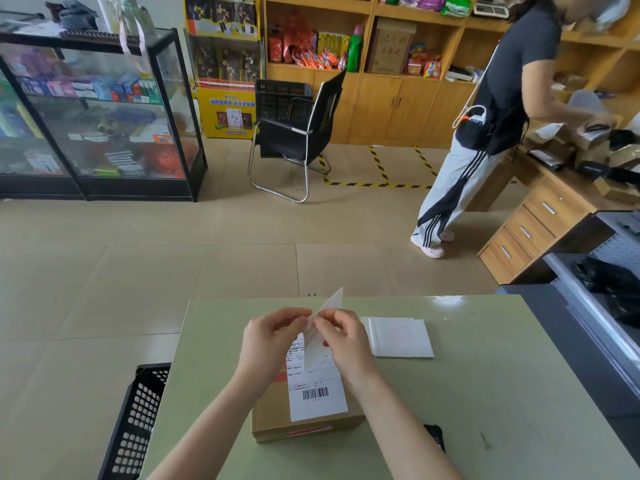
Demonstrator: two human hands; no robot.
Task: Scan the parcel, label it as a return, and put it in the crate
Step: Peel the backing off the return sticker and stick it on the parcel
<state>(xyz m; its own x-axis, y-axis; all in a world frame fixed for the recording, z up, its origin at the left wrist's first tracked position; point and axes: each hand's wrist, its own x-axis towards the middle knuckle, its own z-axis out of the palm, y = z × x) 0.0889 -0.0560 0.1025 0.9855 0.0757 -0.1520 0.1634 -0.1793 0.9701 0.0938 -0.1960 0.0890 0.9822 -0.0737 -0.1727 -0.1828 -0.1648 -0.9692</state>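
A brown cardboard parcel (277, 422) with a white barcoded shipping label lies on the green table (485, 393) in front of me. Above it, my left hand (268, 342) and my right hand (343, 341) pinch a small white label sheet (330, 301) between their fingertips; one corner of the sheet sticks up. A black perforated crate (133, 424) stands on the floor at the table's left edge. A dark device (434, 434), partly hidden by my right forearm, lies on the table right of the parcel.
A stack of white label sheets (401, 337) lies right of my hands. A black counter (588, 327) borders the table's right side. Across the tiled floor are a black chair (294, 136), a glass display case (97, 116), and a person (485, 133) at a wooden desk.
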